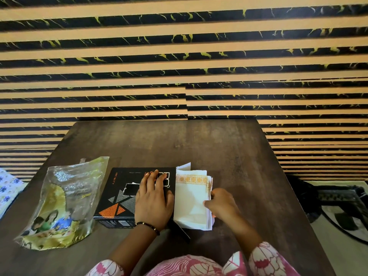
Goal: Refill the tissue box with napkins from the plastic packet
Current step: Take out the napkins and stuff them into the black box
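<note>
A black tissue box (119,196) with orange and grey triangles lies flat on the dark wooden table (199,144). My left hand (153,198) rests flat on the box's right half, fingers spread. A stack of white napkins (191,200) with an orange border sticks out of the box's right end. My right hand (221,204) grips the stack's right edge. The plastic packet (63,204), yellow-green and printed with people, lies flat and looks empty to the left of the box.
A wall of tan and black marbled stripes (179,56) stands right behind the table. A floral cloth (8,188) shows at the far left. A patterned rug (342,208) lies on the floor to the right.
</note>
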The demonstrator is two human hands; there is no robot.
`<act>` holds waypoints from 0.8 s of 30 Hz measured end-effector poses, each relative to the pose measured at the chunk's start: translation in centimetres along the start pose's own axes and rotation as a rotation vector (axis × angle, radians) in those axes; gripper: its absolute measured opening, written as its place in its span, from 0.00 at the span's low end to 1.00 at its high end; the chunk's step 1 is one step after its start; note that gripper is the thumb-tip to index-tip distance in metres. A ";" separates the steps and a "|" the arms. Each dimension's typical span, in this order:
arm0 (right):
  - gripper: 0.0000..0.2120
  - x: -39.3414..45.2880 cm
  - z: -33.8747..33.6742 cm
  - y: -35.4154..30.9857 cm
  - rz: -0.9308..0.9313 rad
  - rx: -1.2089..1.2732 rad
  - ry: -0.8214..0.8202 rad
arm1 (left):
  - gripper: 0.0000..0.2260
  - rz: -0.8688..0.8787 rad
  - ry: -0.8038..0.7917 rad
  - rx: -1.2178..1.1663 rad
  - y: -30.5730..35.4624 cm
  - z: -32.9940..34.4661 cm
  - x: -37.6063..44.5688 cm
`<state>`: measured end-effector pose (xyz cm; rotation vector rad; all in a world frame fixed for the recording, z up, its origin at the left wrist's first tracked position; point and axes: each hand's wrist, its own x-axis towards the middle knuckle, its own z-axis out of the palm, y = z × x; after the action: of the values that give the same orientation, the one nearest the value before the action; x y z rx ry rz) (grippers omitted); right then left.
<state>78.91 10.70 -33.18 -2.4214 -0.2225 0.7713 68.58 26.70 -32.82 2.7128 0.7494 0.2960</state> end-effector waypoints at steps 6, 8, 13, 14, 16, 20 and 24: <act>0.15 0.6 -0.2 0.0 0.012 0.183 0.021 | 0.29 -0.001 0.004 0.000 0.0 0.1 -0.1; 0.17 0.8 -0.2 -0.9 -0.029 0.014 -0.002 | 0.29 -0.001 0.005 -0.003 0.0 0.1 0.0; 0.20 1.0 0.5 -2.7 -0.094 -0.169 -0.023 | 0.29 0.002 0.007 0.007 0.1 0.0 0.0; 0.19 1.0 0.6 -2.8 -0.101 -0.162 -0.027 | 0.29 0.001 0.004 0.011 0.1 0.0 0.0; 0.18 1.1 0.4 -2.7 -0.112 -0.126 -0.044 | 0.29 -0.004 -0.001 0.011 0.1 0.0 0.0; 0.09 1.7 -0.3 -1.2 -0.048 0.081 -0.036 | 0.29 0.000 -0.002 0.000 0.1 0.0 0.0; 0.04 1.7 0.0 -1.0 0.017 0.155 0.022 | 0.29 0.001 -0.002 -0.006 0.1 -0.1 0.0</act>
<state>80.29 12.05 -33.37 -2.2867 -0.1283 0.7415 68.60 26.63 -32.72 2.7073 0.7460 0.2958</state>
